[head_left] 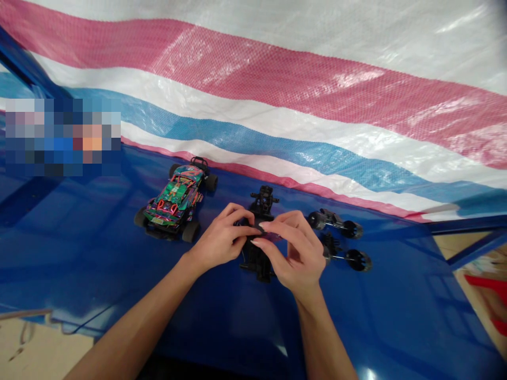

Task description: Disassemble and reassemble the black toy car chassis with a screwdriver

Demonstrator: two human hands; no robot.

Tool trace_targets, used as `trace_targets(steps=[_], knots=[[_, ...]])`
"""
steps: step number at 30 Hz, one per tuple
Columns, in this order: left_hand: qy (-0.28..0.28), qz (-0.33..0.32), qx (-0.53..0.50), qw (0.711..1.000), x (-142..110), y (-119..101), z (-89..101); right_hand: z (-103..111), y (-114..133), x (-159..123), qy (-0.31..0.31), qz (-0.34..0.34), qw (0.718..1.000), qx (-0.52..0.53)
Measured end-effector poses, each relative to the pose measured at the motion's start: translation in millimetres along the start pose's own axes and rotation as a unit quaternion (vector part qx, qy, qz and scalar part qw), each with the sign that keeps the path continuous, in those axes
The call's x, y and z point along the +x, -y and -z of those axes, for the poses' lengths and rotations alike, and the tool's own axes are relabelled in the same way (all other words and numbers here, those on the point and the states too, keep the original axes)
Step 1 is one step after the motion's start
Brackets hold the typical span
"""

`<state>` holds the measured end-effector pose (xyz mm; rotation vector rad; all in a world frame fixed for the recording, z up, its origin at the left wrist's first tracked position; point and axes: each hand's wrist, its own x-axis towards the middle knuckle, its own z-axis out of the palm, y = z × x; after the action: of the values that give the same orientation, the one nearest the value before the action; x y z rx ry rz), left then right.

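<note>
A black toy car chassis [259, 258] without wheels lies on the blue table, between my two hands. My left hand [224, 235] is closed at the chassis's left side, its fingers bent over the middle part. From the right, my right hand [297, 248] reaches over the same middle part. Its thumb and forefinger come together in a pinch near my left fingertips; whatever is between them is too small and dark to make out. The far end of the chassis [264, 198] sticks out beyond my hands.
A complete toy car [174, 195] with a green and purple body stands to the left. Right of my hands lie two black axle assemblies with wheels [350, 229]. Behind the blue table [130, 285] hangs a striped plastic sheet [277, 68]. A red object [485, 285] shows beyond the right edge.
</note>
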<state>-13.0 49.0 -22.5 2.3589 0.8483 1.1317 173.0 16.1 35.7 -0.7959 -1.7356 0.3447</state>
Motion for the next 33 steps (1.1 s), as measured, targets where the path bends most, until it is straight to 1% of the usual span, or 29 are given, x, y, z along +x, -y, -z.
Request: trace_targets(steps=[3,5,6,9,10,11,15,16,21,23,26,28,33], knots=[[0.0,0.004,-0.001,1.0,0.1,-0.6,0.2,1.0,1.0,0.3,0.05,-0.004,0.999,-0.013],[0.001,0.006,-0.001,1.0,0.0,-1.0,0.2,1.2,1.9,0.8,0.064,-0.012,0.998,-0.015],[0.001,0.007,-0.001,1.0,0.0,-1.1,0.1,0.8,2.1,1.0,0.054,-0.01,0.998,-0.015],[0.001,0.008,-0.004,1.0,-0.4,-1.1,-0.1,-0.6,0.9,1.1,-0.001,0.006,1.0,-0.013],[0.0,0.007,-0.005,1.0,-0.5,-0.9,-0.2,-0.7,0.3,0.9,-0.006,0.01,1.0,-0.014],[-0.002,0.006,-0.005,1.0,-0.7,-0.7,-0.3,-0.4,-0.1,0.6,-0.001,0.01,1.0,-0.015],[0.0,0.01,0.003,1.0,-0.9,-0.5,-0.7,2.5,0.2,-0.9,0.068,-0.012,0.997,-0.02],[0.0,0.011,0.004,1.0,-0.7,-0.7,-0.7,2.6,0.5,-1.0,0.068,-0.014,0.997,-0.018],[-0.007,0.006,0.0,1.0,0.2,-2.1,-0.1,-2.0,0.0,0.7,-0.007,0.006,1.0,-0.016],[-0.007,0.005,0.0,1.0,0.3,-2.2,0.3,-2.6,0.1,1.4,-0.005,0.008,1.0,-0.021],[0.0,0.013,0.004,1.0,-0.2,-1.4,0.2,-0.7,1.4,1.2,0.04,-0.003,0.999,-0.024],[0.002,0.015,0.005,1.0,-0.7,-0.8,-0.5,0.3,1.9,0.6,0.052,-0.009,0.998,-0.021],[-0.004,0.01,0.0,1.0,-1.2,-0.7,-1.5,-2.4,-0.3,0.1,-0.016,0.004,1.0,-0.021]])
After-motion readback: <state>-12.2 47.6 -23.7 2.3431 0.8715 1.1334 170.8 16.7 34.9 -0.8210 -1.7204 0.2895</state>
